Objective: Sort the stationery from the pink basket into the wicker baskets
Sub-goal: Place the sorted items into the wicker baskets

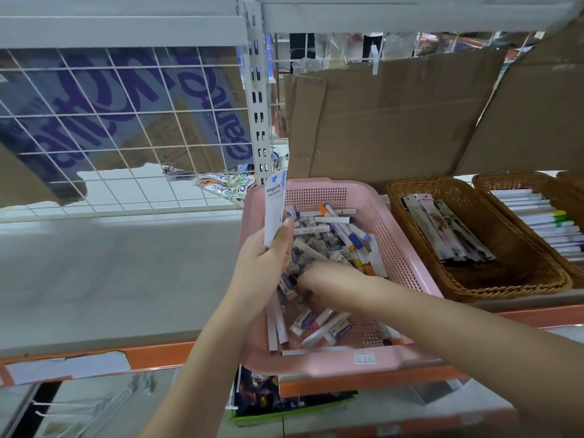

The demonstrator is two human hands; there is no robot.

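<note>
A pink perforated basket (pixel 398 248) sits on the shelf, holding several markers, erasers and white packets. My left hand (pixel 262 257) grips a bundle of long white packets (pixel 274 210), which stand upright above the basket's left rim. My right hand (pixel 328 279) reaches down into the middle of the basket, with its fingers curled among the small items; what they hold is hidden. To the right stands a wicker basket (pixel 512 279) with several flat packets in it. A second wicker basket (pixel 483 181) at the far right holds rows of pens.
The shelf has an orange front edge (pixel 158 355). Flattened cardboard (pixel 395 115) leans behind the baskets. A white wire grid (pixel 126 121) backs the left bay, whose grey shelf surface (pixel 120 273) is bare. More goods lie on the lower shelf under the pink basket.
</note>
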